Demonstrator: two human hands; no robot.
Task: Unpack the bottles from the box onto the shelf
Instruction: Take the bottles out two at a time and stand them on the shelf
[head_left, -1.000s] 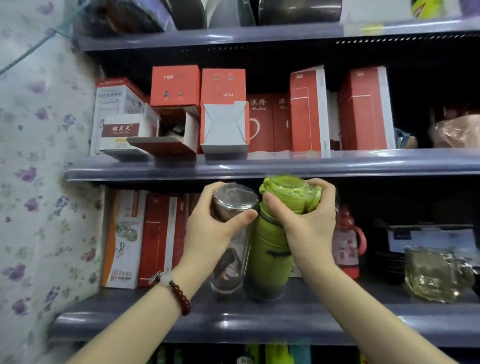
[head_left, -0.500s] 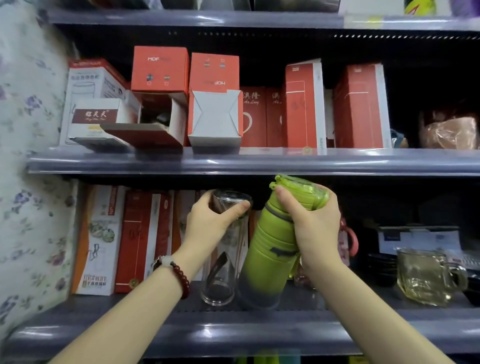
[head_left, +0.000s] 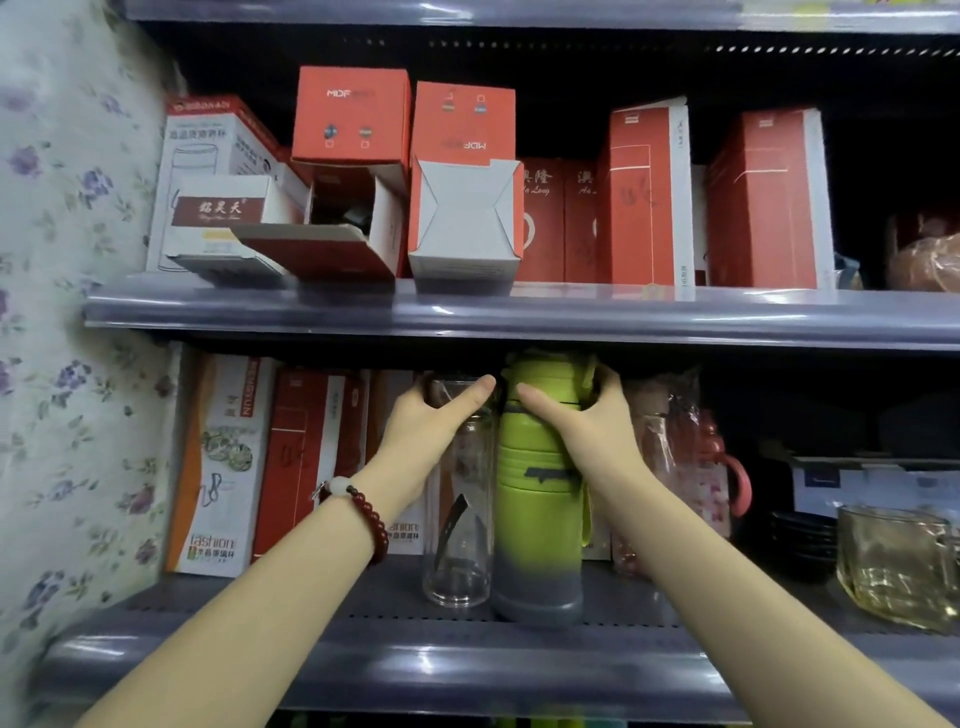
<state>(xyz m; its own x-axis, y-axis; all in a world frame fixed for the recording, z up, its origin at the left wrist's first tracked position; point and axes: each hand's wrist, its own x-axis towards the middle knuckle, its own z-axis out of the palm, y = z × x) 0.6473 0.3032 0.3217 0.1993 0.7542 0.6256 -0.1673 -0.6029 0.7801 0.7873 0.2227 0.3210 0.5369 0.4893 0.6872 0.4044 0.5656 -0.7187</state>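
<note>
1. The lower shelf (head_left: 363, 670) carries both bottles upright, side by side and touching, in front of the red boxes (head_left: 306, 462); its front lip lies well clear of them
2. The green bottle (head_left: 537, 499) stands with its cap just under the upper shelf (head_left: 519, 317), so headroom looks tight; the right hand (head_left: 582, 421) has its fingers clenched round the cap
3. The clear glass bottle (head_left: 460, 519) stands left of it, the left hand (head_left: 431, 426) gripping its rim
4. Letting go seems all that remains; no source box shows
</note>
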